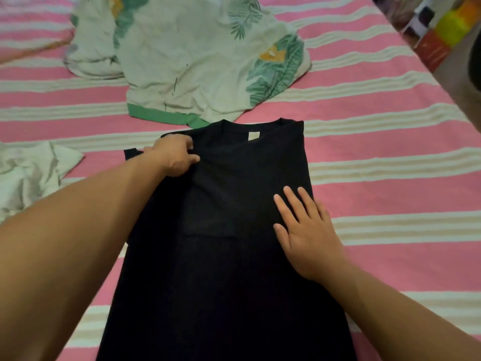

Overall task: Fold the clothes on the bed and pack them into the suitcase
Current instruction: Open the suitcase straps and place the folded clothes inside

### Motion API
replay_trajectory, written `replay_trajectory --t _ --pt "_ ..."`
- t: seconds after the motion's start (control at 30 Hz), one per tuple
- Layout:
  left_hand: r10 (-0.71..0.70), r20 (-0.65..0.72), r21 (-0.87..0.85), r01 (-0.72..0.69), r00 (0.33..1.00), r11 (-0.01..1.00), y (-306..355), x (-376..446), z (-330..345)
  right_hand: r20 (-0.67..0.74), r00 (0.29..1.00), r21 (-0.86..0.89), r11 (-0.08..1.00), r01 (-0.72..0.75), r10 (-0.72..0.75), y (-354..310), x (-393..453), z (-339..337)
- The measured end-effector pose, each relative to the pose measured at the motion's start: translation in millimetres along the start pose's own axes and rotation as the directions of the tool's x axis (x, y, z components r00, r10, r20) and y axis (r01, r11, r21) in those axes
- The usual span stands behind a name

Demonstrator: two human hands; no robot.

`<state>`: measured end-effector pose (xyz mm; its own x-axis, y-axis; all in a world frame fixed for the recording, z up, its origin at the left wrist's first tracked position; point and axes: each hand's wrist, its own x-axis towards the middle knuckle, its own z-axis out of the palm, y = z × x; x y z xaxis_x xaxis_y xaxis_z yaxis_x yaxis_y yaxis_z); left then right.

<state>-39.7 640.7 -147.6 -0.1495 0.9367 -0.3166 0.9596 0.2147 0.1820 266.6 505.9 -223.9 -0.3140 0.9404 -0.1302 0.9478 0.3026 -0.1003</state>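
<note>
A black T-shirt lies flat on the bed, collar away from me, with a small white label at the neck. Its right side is folded in to a straight edge. My left hand grips the cloth at the shirt's left shoulder, fingers curled into the fabric, with the left sleeve poking out behind the wrist. My right hand rests flat on the shirt's right edge, fingers straight and spread. No suitcase is in view.
The bed has a pink and white striped sheet. A cream garment with green leaf print lies crumpled beyond the shirt. A white garment is bunched at the left. The bed's right edge runs diagonally, coloured boxes beyond it.
</note>
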Motion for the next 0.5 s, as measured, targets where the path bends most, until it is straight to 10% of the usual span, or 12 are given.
replay_trajectory --t 0.17,0.27,0.4,0.5 --pt "-0.083 -0.382 -0.101 0.048 0.921 0.994 5.3 -40.8 4.1 -0.011 1.000 0.004 1.000 -0.014 0.014 0.4 0.8 1.4" --pt "-0.361 -0.109 -0.338 0.307 0.926 0.890 14.9 -93.4 30.9 -0.006 1.000 -0.018 1.000 -0.018 0.018 0.5 0.8 2.4" --pt "-0.406 0.092 -0.181 0.416 0.909 0.891 22.3 -148.7 65.7 -0.009 1.000 -0.034 0.999 -0.025 0.025 -0.3 1.5 0.9" --pt "-0.486 0.198 -0.391 0.523 0.851 0.757 15.5 -151.8 74.8 -0.007 1.000 -0.027 0.999 -0.029 0.029 -0.4 2.1 1.3"
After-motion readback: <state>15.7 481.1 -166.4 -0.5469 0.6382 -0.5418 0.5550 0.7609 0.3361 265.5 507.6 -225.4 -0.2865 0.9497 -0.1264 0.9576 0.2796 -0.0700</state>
